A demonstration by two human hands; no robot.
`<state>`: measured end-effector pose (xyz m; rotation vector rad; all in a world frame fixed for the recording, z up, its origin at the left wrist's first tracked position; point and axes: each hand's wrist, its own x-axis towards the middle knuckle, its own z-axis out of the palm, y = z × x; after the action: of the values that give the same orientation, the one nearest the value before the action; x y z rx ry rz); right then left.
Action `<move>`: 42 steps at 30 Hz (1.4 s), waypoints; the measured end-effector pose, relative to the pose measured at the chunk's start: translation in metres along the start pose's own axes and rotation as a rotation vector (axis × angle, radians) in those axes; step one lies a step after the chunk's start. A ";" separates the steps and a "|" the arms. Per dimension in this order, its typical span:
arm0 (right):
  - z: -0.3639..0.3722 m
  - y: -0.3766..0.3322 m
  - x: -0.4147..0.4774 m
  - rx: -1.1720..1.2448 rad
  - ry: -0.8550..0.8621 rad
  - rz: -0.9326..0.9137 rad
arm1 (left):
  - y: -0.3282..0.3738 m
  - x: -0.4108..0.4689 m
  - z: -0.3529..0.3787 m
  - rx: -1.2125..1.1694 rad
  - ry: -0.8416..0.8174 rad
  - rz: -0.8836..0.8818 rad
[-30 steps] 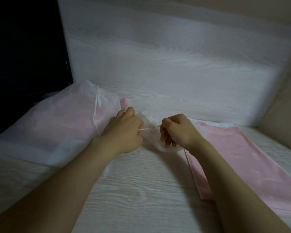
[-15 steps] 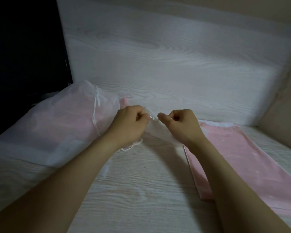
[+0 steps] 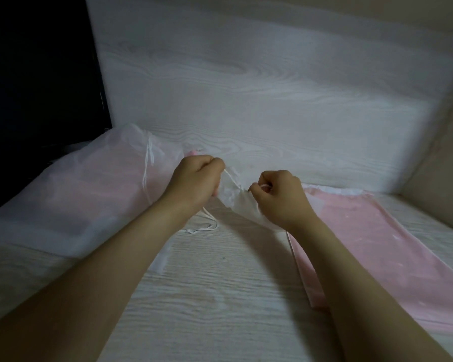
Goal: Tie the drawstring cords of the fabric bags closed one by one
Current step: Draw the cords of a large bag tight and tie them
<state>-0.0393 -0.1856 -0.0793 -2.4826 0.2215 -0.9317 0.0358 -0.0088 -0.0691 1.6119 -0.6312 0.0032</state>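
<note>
A sheer white fabric bag with pink contents (image 3: 392,246) lies at the right, its gathered mouth (image 3: 236,197) lifted between my hands. My left hand (image 3: 196,184) and my right hand (image 3: 280,197) are both fisted and each pinches the thin white drawstring cord (image 3: 232,178), which runs taut between them. A loose cord end (image 3: 204,227) trails on the table below my left wrist. A second sheer bag with pink contents (image 3: 71,197) lies at the left, its own cord (image 3: 148,163) hanging down its side.
A black LG monitor (image 3: 37,87) stands at the far left behind the left bag. A whitewashed wood-grain back panel (image 3: 259,95) rises behind the table (image 3: 215,296), and a beige side wall (image 3: 439,165) closes the right.
My hands have drawn a little apart and the cord between them has gone taut. My right hand dropped slightly lower than my left, and the loose cord end shows on the table.
</note>
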 end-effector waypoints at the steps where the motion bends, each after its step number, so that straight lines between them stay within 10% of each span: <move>1: 0.001 0.000 -0.001 -0.011 -0.027 -0.019 | 0.001 -0.001 0.002 -0.078 0.007 0.003; 9: 0.009 0.002 -0.002 -0.061 -0.177 -0.075 | 0.005 -0.005 0.013 -0.498 -0.075 -0.085; 24: 0.000 -0.018 -0.003 0.282 -0.102 -0.071 | -0.008 -0.009 0.016 -0.103 -0.287 -0.104; 42: 0.004 -0.017 -0.007 0.099 -0.056 0.018 | -0.020 -0.009 0.012 0.139 -0.268 -0.005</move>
<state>-0.0425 -0.1674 -0.0776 -2.4085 0.1744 -0.8438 0.0317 -0.0160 -0.0922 1.7638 -0.8480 -0.1789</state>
